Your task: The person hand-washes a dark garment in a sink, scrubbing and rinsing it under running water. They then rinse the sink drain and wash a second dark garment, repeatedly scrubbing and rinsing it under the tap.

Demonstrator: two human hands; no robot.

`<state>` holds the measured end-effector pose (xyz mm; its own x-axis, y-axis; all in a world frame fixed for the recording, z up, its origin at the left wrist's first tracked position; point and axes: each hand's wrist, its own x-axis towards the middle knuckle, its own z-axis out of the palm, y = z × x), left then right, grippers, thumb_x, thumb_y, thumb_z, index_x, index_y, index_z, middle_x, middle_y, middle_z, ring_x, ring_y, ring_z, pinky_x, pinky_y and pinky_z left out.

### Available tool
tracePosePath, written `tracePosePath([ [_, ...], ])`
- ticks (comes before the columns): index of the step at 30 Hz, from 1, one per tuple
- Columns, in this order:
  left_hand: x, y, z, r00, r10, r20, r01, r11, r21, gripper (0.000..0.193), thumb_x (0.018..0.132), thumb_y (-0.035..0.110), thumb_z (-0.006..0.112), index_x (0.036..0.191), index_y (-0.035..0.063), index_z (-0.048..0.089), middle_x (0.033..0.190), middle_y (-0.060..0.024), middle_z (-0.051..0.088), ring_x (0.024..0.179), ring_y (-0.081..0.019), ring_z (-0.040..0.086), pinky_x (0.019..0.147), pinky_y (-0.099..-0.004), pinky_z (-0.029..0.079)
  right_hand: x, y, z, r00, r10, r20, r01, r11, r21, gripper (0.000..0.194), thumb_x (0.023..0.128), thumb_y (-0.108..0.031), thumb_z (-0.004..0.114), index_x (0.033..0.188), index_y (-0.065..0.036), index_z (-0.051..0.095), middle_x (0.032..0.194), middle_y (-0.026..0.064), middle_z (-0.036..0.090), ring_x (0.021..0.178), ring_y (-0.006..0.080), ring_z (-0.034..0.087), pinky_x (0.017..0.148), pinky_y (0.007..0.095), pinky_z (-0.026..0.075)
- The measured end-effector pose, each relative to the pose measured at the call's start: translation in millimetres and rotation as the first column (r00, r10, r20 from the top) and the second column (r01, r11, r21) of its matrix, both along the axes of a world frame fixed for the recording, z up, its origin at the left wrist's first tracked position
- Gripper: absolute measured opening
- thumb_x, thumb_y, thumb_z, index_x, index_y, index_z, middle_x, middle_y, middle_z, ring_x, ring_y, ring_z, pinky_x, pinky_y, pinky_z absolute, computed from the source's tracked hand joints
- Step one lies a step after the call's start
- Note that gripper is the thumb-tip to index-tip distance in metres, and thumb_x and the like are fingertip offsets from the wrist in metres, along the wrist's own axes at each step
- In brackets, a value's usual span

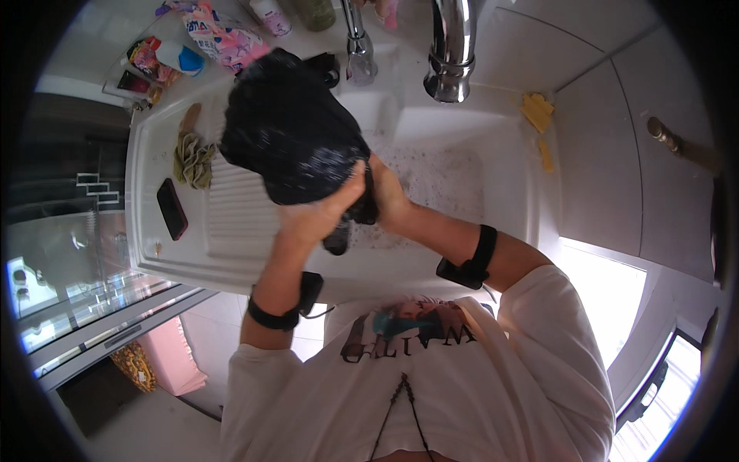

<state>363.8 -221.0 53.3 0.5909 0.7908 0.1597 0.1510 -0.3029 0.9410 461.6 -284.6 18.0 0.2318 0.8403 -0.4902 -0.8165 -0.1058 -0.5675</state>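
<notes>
A bunched piece of wet black cloth [294, 133] is held up over the washboard side of a white laundry sink [329, 277]. My left hand [326, 208] grips its lower edge, blurred by motion. On the right of the bundle, my right hand [388, 187] is closed on the same cloth, its fingers partly hidden behind the fabric. A narrow end of the cloth hangs below between my wrists. Sudsy water [439, 179] lies in the basin under and beside my right hand. The ribbed washboard [239, 208] shows to the left of my left hand.
A chrome faucet [450, 75] and a smaller chrome tap [361, 58] stand at the back. A phone [172, 209] and a crumpled green rag [193, 161] lie on the left ledge. Detergent packs [225, 37] and bottles line the back left. Yellow pieces [537, 112] sit on the right rim.
</notes>
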Motion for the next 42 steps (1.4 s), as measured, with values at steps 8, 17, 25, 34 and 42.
tracePosePath([
  [8, -50, 65, 39, 0.935, 0.184, -0.303, -0.104, 0.959, 0.262, 0.037, 0.064, 0.026, 0.084, 0.085, -0.0003, 0.070, 0.083, -0.0091, 0.067, 0.072, -0.0195, 0.064, 0.069, -0.0312, 0.051, 100, -43, -182, 0.499, 0.510, 0.701, -0.012, 0.812, -0.583, 0.060, 0.087, -0.051, 0.054, 0.127, -0.006, 0.050, 0.112, 0.0102, 0.057, 0.099, 0.0244, 0.056, 0.087, 0.0340, 0.045],
  [17, -64, 98, 14, 0.896, 0.324, -0.304, -0.277, 0.942, 0.188, 0.044, 0.062, 0.024, 0.083, 0.091, -0.0044, 0.067, 0.085, -0.0091, 0.066, 0.079, -0.0199, 0.063, 0.077, -0.0329, 0.050, 74, -52, -299, 0.520, 0.685, 0.510, -0.084, 0.636, -0.767, 0.063, 0.086, -0.041, 0.060, 0.132, 0.000, 0.046, 0.134, 0.0202, 0.046, 0.123, 0.0340, 0.043, 0.103, 0.0440, 0.034],
  [25, -67, 125, -10, 0.829, 0.271, -0.490, -0.230, 0.963, 0.142, 0.060, 0.058, 0.028, 0.082, 0.104, -0.0044, 0.063, 0.096, -0.0174, 0.067, 0.091, -0.0289, 0.064, 0.083, -0.0367, 0.049, 97, -48, -217, 0.231, 0.826, 0.514, -0.026, 0.534, -0.845, 0.062, 0.077, -0.033, 0.065, 0.129, -0.003, 0.050, 0.122, 0.0201, 0.057, 0.107, 0.0360, 0.057, 0.091, 0.0426, 0.045],
  [34, -41, 143, -48, 0.641, 0.294, -0.710, -0.074, 0.943, 0.324, 0.074, 0.055, 0.037, 0.080, 0.111, -0.0072, 0.059, 0.104, -0.0248, 0.065, 0.100, -0.0355, 0.063, 0.090, -0.0388, 0.047, 59, -53, -243, -0.107, 0.876, 0.470, -0.307, 0.421, -0.854, 0.052, 0.077, -0.031, 0.061, 0.121, -0.005, 0.058, 0.122, 0.0217, 0.056, 0.109, 0.0371, 0.055, 0.096, 0.0419, 0.043],
  [42, -30, 137, -62, 0.470, 0.382, -0.796, 0.075, 0.881, 0.467, 0.096, 0.055, 0.054, 0.079, 0.125, -0.0033, 0.047, 0.115, -0.0242, 0.059, 0.113, -0.0376, 0.053, 0.099, -0.0471, 0.036, 67, -61, -248, -0.096, 0.926, 0.366, -0.268, 0.330, -0.905, 0.045, 0.077, -0.029, 0.061, 0.112, 0.000, 0.064, 0.109, 0.0212, 0.064, 0.098, 0.0339, 0.062, 0.089, 0.0393, 0.049],
])
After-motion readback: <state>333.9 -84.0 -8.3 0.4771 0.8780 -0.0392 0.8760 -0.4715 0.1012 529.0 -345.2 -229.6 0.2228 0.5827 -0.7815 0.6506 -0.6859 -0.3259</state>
